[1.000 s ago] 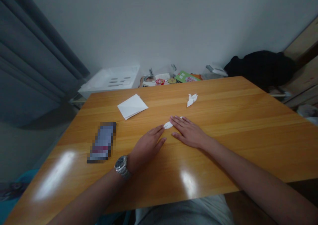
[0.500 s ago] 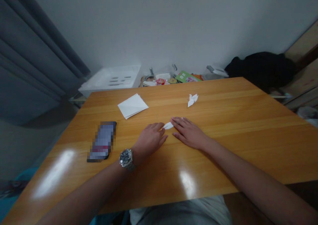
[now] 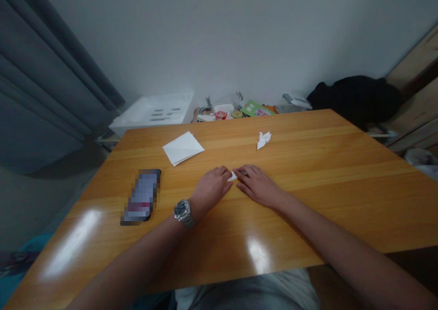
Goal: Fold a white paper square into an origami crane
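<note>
A small piece of folded white paper (image 3: 232, 176) lies on the wooden table between my hands, mostly covered by fingers. My left hand (image 3: 212, 187), below a silver wristwatch (image 3: 182, 209), has bent fingers and thumb closed on the paper's left end. From the other side, my right hand (image 3: 256, 185) grips the right end, its fingers close together over it and the thumb nearer me. Beyond my right hand stands a white paper crane (image 3: 263, 140). Sheets of white paper (image 3: 183, 148) are stacked farther back on the left.
A phone (image 3: 142, 197) with a blurred-out screen rests on the left of the table (image 3: 308, 164). Behind the far edge are a white plastic tray (image 3: 153, 109), a green booklet (image 3: 257, 109) and small clutter. Black cloth (image 3: 356, 98) is heaped at the back right.
My left hand has shifted slightly right along the folded paper, closer to my right hand, and its fingers are more bent. Less of the paper shows between the hands.
</note>
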The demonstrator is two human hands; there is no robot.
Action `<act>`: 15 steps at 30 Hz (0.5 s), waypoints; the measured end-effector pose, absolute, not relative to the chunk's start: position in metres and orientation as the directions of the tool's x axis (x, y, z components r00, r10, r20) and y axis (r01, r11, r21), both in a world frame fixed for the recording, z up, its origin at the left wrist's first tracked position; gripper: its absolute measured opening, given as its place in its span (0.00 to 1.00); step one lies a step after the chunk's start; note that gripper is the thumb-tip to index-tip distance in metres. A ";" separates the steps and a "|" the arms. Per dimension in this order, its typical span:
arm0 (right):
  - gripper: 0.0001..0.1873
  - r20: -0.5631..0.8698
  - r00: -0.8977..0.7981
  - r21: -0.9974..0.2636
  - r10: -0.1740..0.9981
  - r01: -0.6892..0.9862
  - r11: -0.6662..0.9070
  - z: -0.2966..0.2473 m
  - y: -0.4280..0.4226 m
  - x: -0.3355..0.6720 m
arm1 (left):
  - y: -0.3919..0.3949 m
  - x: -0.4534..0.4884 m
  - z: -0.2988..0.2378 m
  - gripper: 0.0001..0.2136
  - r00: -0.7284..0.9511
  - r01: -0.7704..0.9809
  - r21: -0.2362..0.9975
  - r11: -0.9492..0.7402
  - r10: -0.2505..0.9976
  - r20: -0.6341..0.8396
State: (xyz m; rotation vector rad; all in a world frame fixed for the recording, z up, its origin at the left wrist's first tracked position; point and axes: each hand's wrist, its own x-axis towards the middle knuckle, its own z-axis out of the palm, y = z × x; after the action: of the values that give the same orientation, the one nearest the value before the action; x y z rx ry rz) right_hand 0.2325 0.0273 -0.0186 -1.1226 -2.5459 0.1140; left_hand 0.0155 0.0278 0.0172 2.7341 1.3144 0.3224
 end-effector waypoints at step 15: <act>0.11 0.385 -0.609 -0.366 0.693 0.588 0.721 -0.017 0.039 0.239 | 0.030 0.008 0.004 0.08 0.596 0.749 0.201 -0.631 0.774 0.212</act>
State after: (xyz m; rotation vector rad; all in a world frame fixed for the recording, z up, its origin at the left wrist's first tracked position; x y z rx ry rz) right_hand 0.2386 0.0395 -0.0169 -0.9753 -2.4173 0.2759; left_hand 0.0084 0.0302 0.0038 2.7250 1.3039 0.4289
